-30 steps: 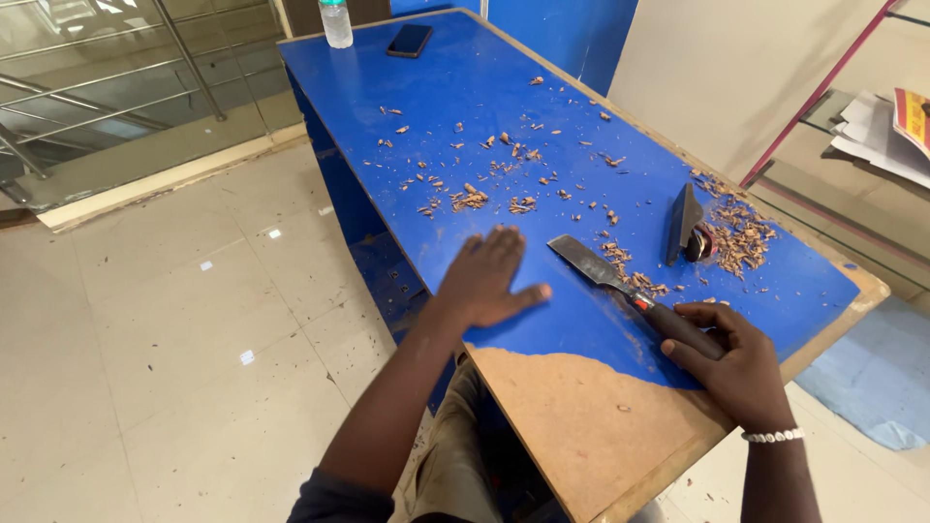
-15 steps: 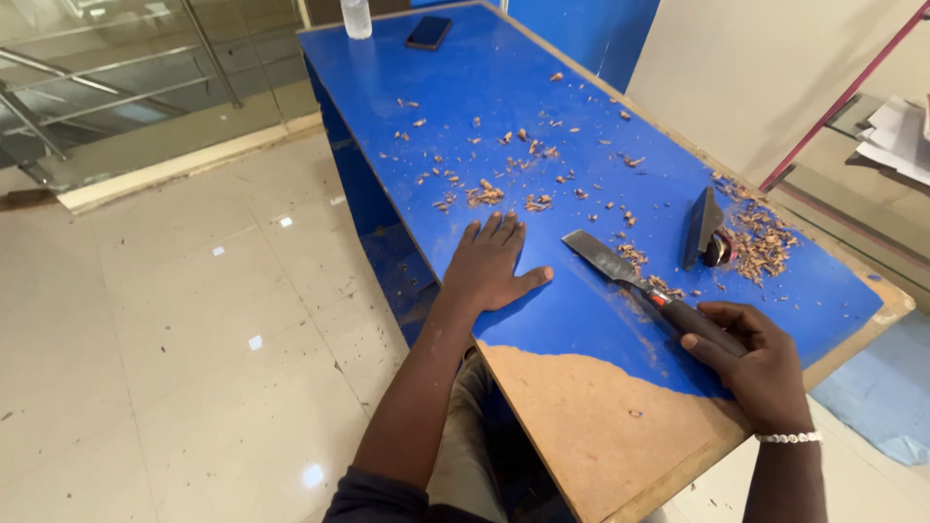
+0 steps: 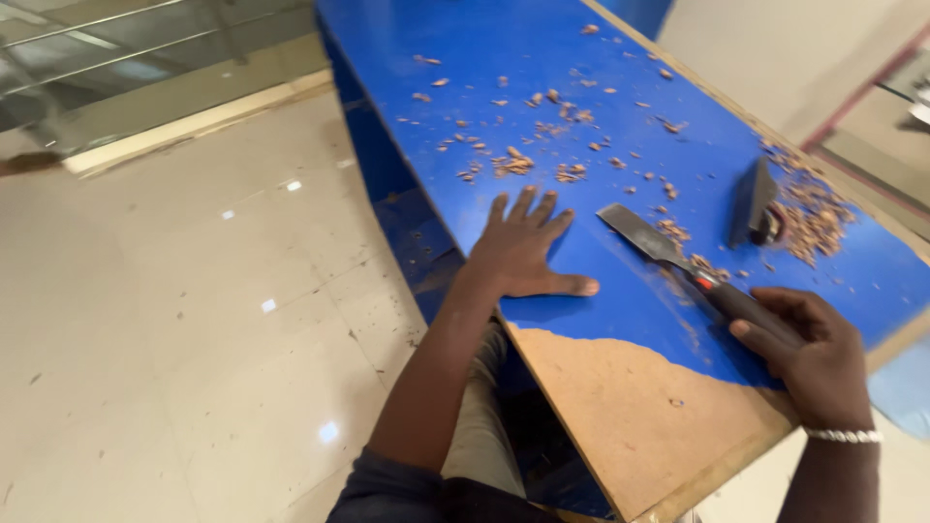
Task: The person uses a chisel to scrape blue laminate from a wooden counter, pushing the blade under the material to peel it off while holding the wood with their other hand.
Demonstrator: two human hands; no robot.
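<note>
My left hand [image 3: 526, 250] lies flat on the blue-coated board [image 3: 542, 58], fingers spread, near its left edge. My right hand [image 3: 812, 356] grips the dark handle of a scraper [image 3: 668, 250] whose flat metal blade rests on the blue coating, pointing up and left. Just below the hands, the blue coating ends in a ragged line and bare brown board [image 3: 630, 407] shows. Brown flakes [image 3: 513, 163] are scattered over the blue surface ahead of my left hand.
A second dark-handled tool [image 3: 756, 203] lies at the right beside a heap of shavings [image 3: 809, 215]. The board's near corner overhangs a glossy tiled floor [image 3: 194, 310]. A glass railing [image 3: 116, 58] stands at the upper left.
The view has tilted down and closer; the bottle and phone at the far end are out of frame. Both hands keep their places, with the scraper blade still on the blue coating.
</note>
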